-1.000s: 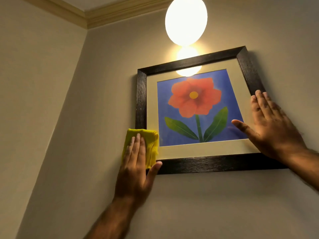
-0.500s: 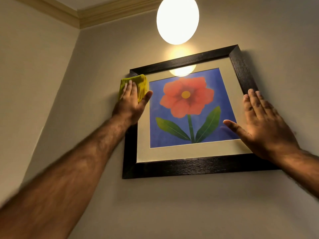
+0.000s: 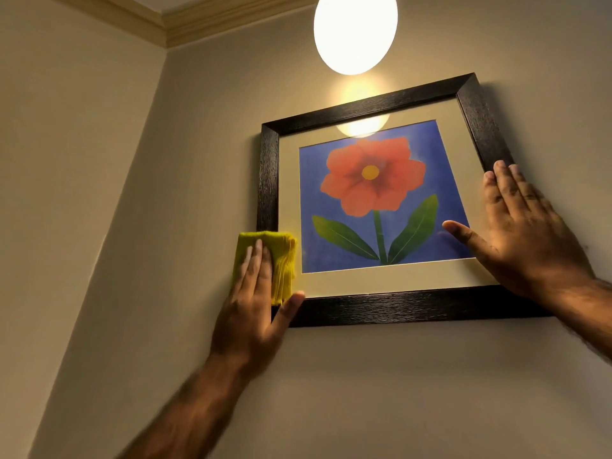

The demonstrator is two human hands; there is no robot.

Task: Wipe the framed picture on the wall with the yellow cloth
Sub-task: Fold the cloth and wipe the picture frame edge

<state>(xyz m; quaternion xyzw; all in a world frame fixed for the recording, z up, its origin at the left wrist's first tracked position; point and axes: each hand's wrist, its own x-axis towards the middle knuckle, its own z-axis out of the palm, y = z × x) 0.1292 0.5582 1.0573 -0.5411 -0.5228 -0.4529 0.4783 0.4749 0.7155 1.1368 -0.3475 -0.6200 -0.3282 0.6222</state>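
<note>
Wiping the left rail of the frame [image 3: 269, 180] is the step in hand, by my reading. The left hand [image 3: 255, 313] lies flat, fingers together and stretched, pressing the folded cloth [image 3: 281, 256] against the frame's lower left corner; the thumb sticks out to the right and touches the bottom rail. It pinches nothing; the palm and fingers simply pin the cloth to the surface. The right hand [image 3: 526, 233] is spread open, fingers on the right rail and the wall [image 3: 165, 226] beside it, thumb reaching across the glass toward the picture [image 3: 377, 200], which hangs tilted on the wall under a glowing lamp [image 3: 356, 31].

To do this well, the pressure should stay even and light, the cloth running along the rail's length and not across it, so dust leaves the grain. The bracing hand matters: the frame looks free to swing, and a firm stroke on one side could skew it further. The corner joint likely traps dust, so a folded edge worked into it would help.

The frame is dark wood with a fine brushed grain and mitred corners. Inside sits a pale matte mount, then a blue print of a red flower with green leaves. The glass is glossy and mirrors the lamp. The cloth is yellow, soft, folded into a thick pad with layered edges showing.
</note>
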